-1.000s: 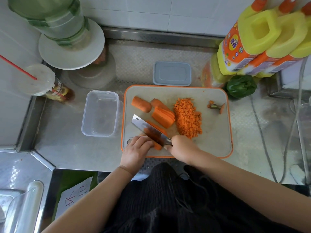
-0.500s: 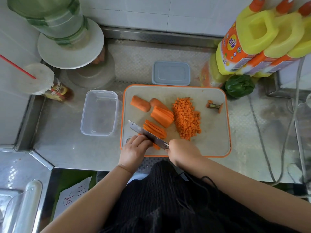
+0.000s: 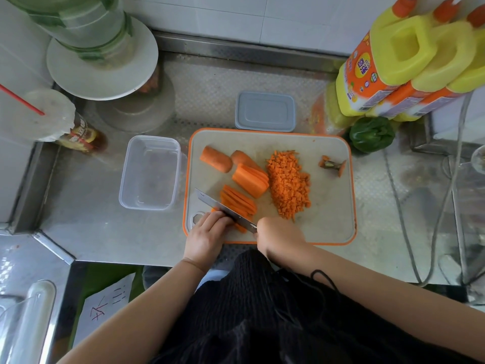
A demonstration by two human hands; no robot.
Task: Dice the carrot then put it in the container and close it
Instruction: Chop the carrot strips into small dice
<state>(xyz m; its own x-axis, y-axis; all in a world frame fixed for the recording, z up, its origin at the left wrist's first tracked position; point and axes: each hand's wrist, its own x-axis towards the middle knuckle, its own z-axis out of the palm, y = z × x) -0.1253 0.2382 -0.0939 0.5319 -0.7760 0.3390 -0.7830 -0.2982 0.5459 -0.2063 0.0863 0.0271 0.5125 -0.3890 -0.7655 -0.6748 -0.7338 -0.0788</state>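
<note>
On the orange-rimmed cutting board (image 3: 333,206) lie a pile of diced carrot (image 3: 288,185), a stack of carrot slabs (image 3: 249,179), two uncut carrot chunks (image 3: 215,158) and a bundle of carrot sticks (image 3: 240,200). My right hand (image 3: 278,232) grips the handle of a cleaver (image 3: 223,207) whose blade lies across the near end of the sticks. My left hand (image 3: 207,232) holds that end down with curled fingers. The clear plastic container (image 3: 149,173) stands empty left of the board. Its grey lid (image 3: 265,111) lies behind the board.
The carrot top (image 3: 332,164) sits at the board's right side. A green pepper (image 3: 371,134) and yellow bottles (image 3: 409,61) stand at the back right. A large water bottle on a white plate (image 3: 102,59) and a cup with a red straw (image 3: 39,116) are at the back left.
The cleaver blade has tipped from showing its flat side to nearly edge-on and come down onto the carrot sticks. Both hands stay at the board's near edge.
</note>
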